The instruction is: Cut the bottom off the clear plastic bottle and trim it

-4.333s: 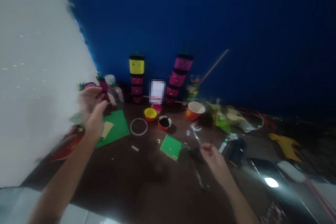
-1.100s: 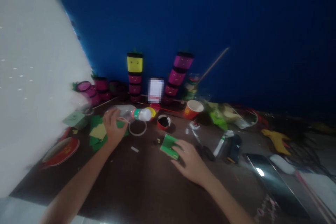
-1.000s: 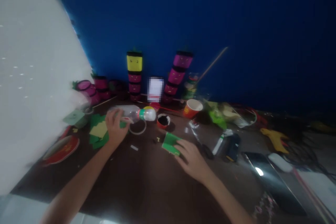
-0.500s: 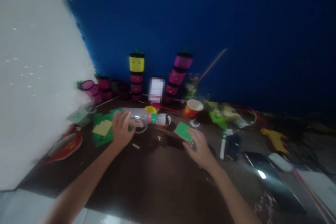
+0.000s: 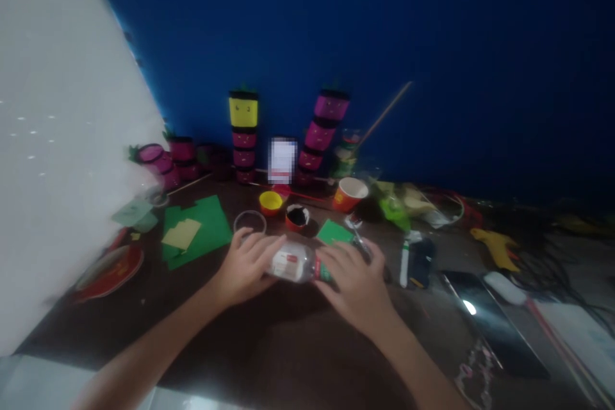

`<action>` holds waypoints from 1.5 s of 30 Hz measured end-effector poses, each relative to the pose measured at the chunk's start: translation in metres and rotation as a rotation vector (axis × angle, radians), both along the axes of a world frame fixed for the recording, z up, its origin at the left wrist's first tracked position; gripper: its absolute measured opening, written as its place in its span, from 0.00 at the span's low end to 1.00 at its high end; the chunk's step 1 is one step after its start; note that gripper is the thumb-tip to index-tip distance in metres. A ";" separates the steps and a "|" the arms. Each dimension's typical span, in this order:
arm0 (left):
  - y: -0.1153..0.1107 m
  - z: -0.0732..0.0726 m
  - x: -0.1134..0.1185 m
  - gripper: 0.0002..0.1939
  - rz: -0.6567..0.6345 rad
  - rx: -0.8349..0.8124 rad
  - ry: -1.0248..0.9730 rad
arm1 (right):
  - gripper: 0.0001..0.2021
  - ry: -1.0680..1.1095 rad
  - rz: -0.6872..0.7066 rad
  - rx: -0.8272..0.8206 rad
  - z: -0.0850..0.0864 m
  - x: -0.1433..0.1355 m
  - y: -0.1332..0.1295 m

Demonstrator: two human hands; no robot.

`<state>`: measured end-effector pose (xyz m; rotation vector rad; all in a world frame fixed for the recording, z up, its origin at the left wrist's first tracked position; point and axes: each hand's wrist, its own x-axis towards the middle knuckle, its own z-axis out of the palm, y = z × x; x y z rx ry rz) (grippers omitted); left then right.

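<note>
Both hands are on the clear plastic bottle with a white-and-red label and green neck band, sideways over the near part of the dark brown tabletop. Left hand is wrapped round the base end; right hand grips the neck end, fingers over the green band. Cap end is hidden behind them. Reads as a two-point hold: one hand per end keeps it level and stops it rolling, label between them in sight. Can't tell if it rests on the wood or hangs just above. Flat bright-green paper square lies just beyond the right fingers, probably there for easy reach. Clear round ring sits just past the left fingers. Small yellow cup and red cup with dark inside stand farther back, likely to leave the near side free for handling.
</note>
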<state>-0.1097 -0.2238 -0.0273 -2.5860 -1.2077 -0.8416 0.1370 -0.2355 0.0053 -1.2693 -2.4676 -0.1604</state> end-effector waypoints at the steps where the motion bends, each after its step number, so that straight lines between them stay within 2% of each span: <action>1: 0.000 -0.001 0.000 0.31 -0.018 -0.039 0.014 | 0.15 0.005 0.001 -0.018 -0.003 0.004 0.002; 10: 0.007 -0.003 -0.014 0.47 -0.040 -0.364 -0.055 | 0.18 0.001 -0.081 -0.221 -0.029 0.043 0.024; 16: 0.010 -0.017 -0.016 0.47 -0.032 -0.602 -0.243 | 0.21 -0.022 -0.148 -0.283 -0.040 0.046 0.031; 19: 0.012 -0.026 -0.015 0.45 -0.035 -0.629 -0.324 | 0.24 0.011 -0.136 -0.297 -0.037 0.045 0.031; 22: 0.012 -0.032 -0.015 0.44 -0.042 -0.655 -0.381 | 0.24 0.089 -0.108 -0.286 -0.027 0.045 0.030; 26: 0.015 -0.037 -0.016 0.43 -0.036 -0.714 -0.448 | 0.16 0.305 -0.114 -0.250 -0.015 0.045 0.032; 29: 0.018 -0.037 -0.019 0.44 -0.041 -0.765 -0.501 | 0.13 0.491 -0.153 -0.215 -0.014 0.045 0.035; 31: 0.020 -0.037 -0.019 0.44 -0.034 -0.779 -0.531 | 0.12 0.541 -0.168 -0.200 -0.015 0.044 0.035; 39: 0.019 -0.041 -0.018 0.50 -0.068 -0.745 -0.553 | 0.09 0.504 -0.074 -0.198 -0.011 0.024 0.030; 45: 0.017 -0.042 -0.013 0.44 -0.153 -0.642 -0.503 | 0.09 0.384 0.117 -0.257 -0.008 -0.010 0.021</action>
